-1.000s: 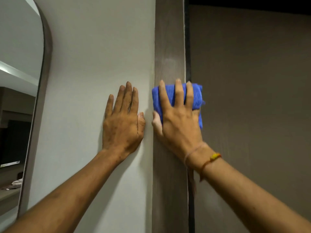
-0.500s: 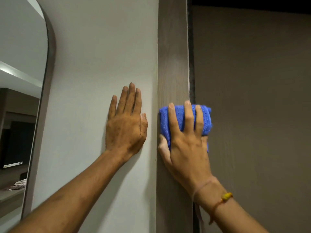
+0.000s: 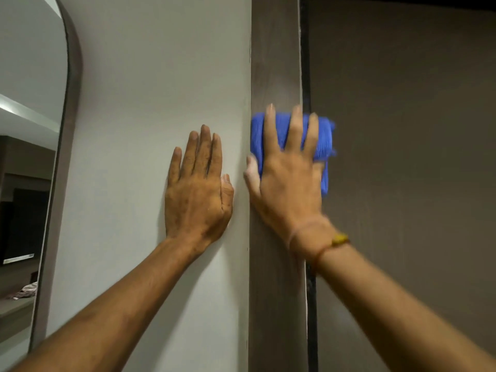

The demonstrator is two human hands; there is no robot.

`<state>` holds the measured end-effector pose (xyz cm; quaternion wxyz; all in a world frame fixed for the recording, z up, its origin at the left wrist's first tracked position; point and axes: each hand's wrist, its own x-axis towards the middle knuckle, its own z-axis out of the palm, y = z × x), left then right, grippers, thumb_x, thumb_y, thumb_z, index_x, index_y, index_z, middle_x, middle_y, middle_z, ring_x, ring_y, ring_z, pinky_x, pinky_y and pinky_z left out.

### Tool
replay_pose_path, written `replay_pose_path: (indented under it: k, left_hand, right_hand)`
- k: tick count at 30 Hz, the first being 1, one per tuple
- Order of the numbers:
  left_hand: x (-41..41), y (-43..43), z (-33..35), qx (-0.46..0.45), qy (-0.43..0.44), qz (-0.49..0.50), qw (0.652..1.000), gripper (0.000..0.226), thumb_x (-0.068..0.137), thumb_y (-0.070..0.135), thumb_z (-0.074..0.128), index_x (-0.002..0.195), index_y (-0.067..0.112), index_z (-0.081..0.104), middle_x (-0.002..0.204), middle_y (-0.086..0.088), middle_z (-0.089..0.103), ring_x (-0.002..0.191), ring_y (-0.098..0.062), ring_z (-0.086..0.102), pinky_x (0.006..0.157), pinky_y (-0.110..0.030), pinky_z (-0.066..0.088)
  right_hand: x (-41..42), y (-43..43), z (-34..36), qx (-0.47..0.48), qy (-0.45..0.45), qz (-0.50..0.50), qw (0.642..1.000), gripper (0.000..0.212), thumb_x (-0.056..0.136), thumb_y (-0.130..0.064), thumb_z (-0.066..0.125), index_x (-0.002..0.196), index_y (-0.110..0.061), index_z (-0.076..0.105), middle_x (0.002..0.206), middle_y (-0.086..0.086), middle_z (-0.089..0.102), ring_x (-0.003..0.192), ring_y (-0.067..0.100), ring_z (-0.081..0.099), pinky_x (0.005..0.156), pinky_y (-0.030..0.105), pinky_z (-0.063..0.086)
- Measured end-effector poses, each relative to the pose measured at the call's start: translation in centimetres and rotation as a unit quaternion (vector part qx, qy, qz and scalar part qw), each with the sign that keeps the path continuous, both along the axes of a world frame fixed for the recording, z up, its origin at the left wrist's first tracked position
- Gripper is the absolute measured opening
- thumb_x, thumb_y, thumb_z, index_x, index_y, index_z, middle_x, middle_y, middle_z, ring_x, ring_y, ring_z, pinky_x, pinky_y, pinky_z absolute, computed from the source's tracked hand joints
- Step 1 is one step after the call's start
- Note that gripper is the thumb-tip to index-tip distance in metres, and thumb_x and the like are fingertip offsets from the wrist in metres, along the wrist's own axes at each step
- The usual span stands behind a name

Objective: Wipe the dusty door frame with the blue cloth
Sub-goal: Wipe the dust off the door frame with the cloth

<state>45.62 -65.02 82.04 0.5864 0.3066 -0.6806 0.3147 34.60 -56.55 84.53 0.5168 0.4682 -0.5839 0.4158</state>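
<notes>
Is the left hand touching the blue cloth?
Apart. The head view shows the left hand flat on the wall, with a strip of wall between it and the blue cloth.

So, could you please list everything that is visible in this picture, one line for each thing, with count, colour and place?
blue cloth: one, blue, folded, pressed on the door frame under the right hand
door frame: one, dark brown wood, vertical strip in the middle
wall: one, pale grey, left of the frame
door: one, brown, right of the frame, behind a dark gap
mirror: one, dark rounded frame, far left on the wall
bracelet: one, orange thread with yellow bead, right wrist
left hand: one, flat on the wall, fingers up
right hand: one, spread over the cloth
</notes>
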Motion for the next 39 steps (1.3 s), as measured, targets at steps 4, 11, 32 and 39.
replay_pose_path:
  k: [4, 11, 32, 39]
  left_hand:
    - [0.0, 0.2, 0.0, -0.002, 0.004, -0.011, 1.000, 0.063, 0.090, 0.031, 0.021, 0.147, 0.011, 0.001, 0.158, -0.010, 0.001, 0.146, -0.021, -0.003, 0.120, -0.042, 0.003]
    - [0.1, 0.2, 0.0, -0.006, 0.006, 0.000, 1.000, 0.062, 0.091, 0.031, 0.020, 0.147, 0.011, 0.004, 0.158, -0.011, 0.004, 0.146, -0.022, 0.000, 0.120, -0.042, 0.003]
    - [0.1, 0.3, -0.2, -0.002, 0.001, 0.006, 1.000, 0.061, 0.091, 0.032, 0.017, 0.147, 0.009, 0.006, 0.158, -0.012, 0.006, 0.146, -0.024, 0.001, 0.120, -0.043, 0.004]
    - [0.1, 0.4, -0.1, -0.006, -0.005, 0.006, 1.000, 0.062, 0.091, 0.033, 0.015, 0.147, 0.009, 0.004, 0.158, -0.012, 0.003, 0.146, -0.023, 0.000, 0.120, -0.044, 0.004]
  right_hand:
    - [-0.3, 0.8, -8.8, 0.044, 0.005, -0.015, 0.999, 0.069, 0.085, -0.047, 0.034, 0.147, -0.021, 0.017, 0.152, 0.023, 0.025, 0.140, 0.044, 0.016, 0.083, 0.062, 0.050]
    - [-0.3, 0.6, 1.0, 0.047, 0.024, -0.014, 0.999, 0.069, 0.088, -0.048, 0.033, 0.147, -0.022, 0.009, 0.153, 0.022, 0.015, 0.141, 0.043, 0.008, 0.090, 0.068, 0.042]
    - [0.7, -0.5, 1.1, 0.008, 0.039, -0.023, 0.999, 0.069, 0.089, -0.049, 0.032, 0.148, -0.021, 0.011, 0.155, 0.021, 0.015, 0.142, 0.041, 0.007, 0.098, 0.071, 0.032]
    - [-0.1, 0.4, -3.3, 0.046, 0.065, -0.029, 0.996, 0.067, 0.088, -0.052, 0.026, 0.147, -0.021, 0.014, 0.152, 0.023, 0.023, 0.141, 0.042, 0.014, 0.096, 0.066, 0.037]
